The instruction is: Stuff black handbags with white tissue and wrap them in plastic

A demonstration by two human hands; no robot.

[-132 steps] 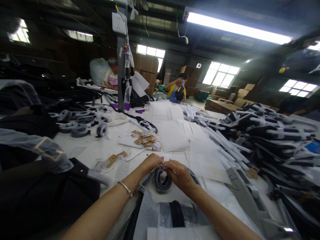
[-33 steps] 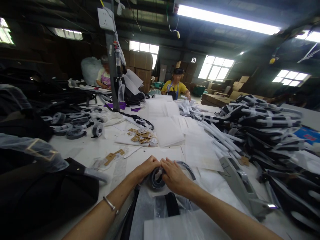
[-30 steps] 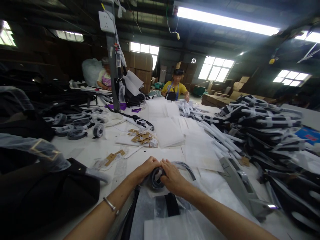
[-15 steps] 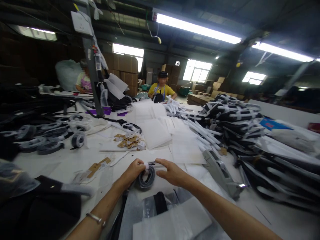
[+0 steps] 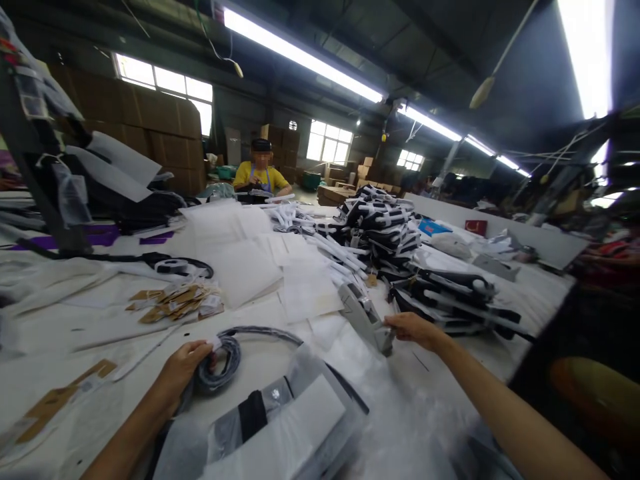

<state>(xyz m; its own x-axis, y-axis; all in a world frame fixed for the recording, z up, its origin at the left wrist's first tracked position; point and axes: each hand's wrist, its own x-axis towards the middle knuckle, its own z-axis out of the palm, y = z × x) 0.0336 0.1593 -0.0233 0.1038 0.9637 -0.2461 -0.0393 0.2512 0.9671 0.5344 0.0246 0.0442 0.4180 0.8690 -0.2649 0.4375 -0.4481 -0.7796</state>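
A coil of dark strap [image 5: 231,363] stands on the table, its free length arching off to the right. My left hand [image 5: 186,365] is closed on the coil's upper left side, where a bit of white shows at the fingertips. Farther right, my right hand [image 5: 416,331] has its thumb and fingers pinched at the front end of a grey tape dispenser [image 5: 367,317]. What those fingertips hold is too small to make out. Below the coil lies a clear plastic-wrapped bundle with a black band [image 5: 253,415] and a white sheet [image 5: 285,433].
Brown cardboard tags [image 5: 175,303] lie in a heap at left. White sheets [image 5: 240,260] spread across the middle. Black pieces with white wrapping [image 5: 380,220] are piled at right. A person in yellow [image 5: 261,175] is across the table; a post [image 5: 45,153] stands at left.
My right hand has left the coil and moved right to the tape dispenser. My left hand keeps hold of the coil, whose strap end now stretches rightward. The view has turned right.
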